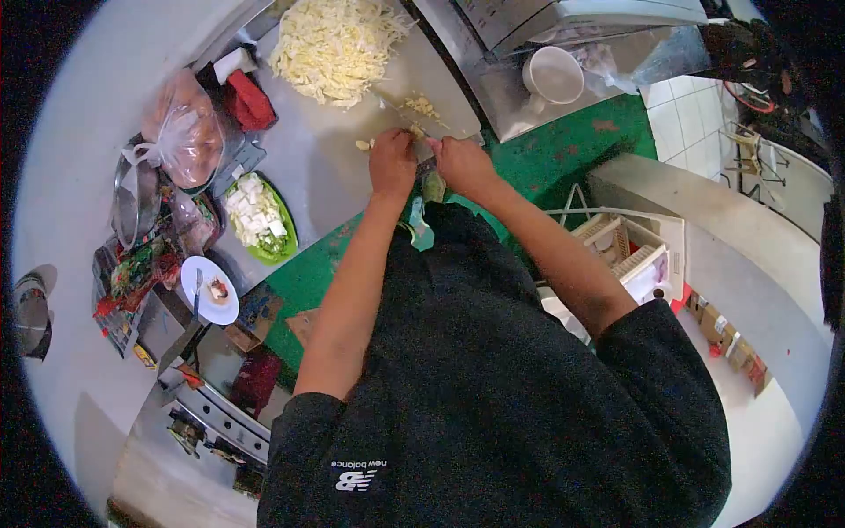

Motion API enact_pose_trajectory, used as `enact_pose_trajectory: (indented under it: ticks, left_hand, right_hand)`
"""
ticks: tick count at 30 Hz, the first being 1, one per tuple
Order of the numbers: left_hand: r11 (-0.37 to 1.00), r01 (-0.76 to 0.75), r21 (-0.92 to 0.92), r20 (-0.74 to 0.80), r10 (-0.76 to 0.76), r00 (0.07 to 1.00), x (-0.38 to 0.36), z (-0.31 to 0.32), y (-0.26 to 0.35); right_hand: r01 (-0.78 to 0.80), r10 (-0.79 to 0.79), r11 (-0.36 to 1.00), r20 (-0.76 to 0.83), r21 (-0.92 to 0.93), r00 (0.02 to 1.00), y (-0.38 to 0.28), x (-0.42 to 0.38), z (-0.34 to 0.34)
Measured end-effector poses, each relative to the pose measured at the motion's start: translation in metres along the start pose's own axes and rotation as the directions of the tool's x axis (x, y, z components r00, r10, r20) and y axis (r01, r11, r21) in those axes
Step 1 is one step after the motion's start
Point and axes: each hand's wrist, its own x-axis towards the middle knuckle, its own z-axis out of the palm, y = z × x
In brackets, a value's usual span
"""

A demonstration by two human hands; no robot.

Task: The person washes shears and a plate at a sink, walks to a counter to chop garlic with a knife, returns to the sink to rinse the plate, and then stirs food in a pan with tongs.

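Knife [431,143] is sitting in upper centre of the frame, its pinkish handle showing at the right hand [465,165] and its thin blade pointing toward upper left. Right grip is closing around the handle, fingers curled. Left hand [393,163] is working just beside it, fingers bent and bunched; its grip is partly hiding itself, so cannot tell how far it is opening or whether it is holding a piece.

Small pale chopped pieces [421,107] are lying just above the hands; a few larger pale pieces [364,144] are resting left of the left hand. All are lying on a smooth grey surface [317,176], with the green-painted worktop [563,141] showing along its lower right side.

Large heap of pale shreds [339,51] is covering the grey surface at top centre. White mug [554,75] is standing at upper right, beside crumpled clear plastic [660,62].

Left of the frame: green plate [288,231] is carrying white chunks; tied plastic bag [185,132] is enclosing rounded brownish items; red cloth-like item [250,100] is lying near it. White plate [222,311] is holding a small reddish-and-white remnant and a utensil, lower left.
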Motion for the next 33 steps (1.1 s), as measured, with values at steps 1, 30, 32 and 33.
enact_pose_trajectory:
  ticks: [1,30,32,33]
  left_hand:
    - [0.999,-0.039,0.021,-0.011,0.039,0.999,-0.001,0.001,-0.001]
    - [0.994,-0.055,0.096,0.045,0.051,0.998,0.004,-0.006,-0.003]
    - [0.995,-0.075,0.062,0.004,0.075,0.997,0.002,-0.007,-0.002]
    - [0.995,-0.076,0.062,0.003,0.076,0.997,0.003,-0.007,-0.002]
  right_hand:
    - [0.008,-0.007,0.999,-0.029,0.037,1.0,0.001,-0.001,-0.001]
    - [0.033,-0.033,0.999,0.0,0.006,0.999,-0.015,-0.003,-0.006]
    - [0.052,-0.051,0.998,-0.029,0.018,0.998,-0.013,-0.006,0.002]
    - [0.0,0.0,1.0,-0.026,0.019,1.0,-0.012,-0.004,0.007]
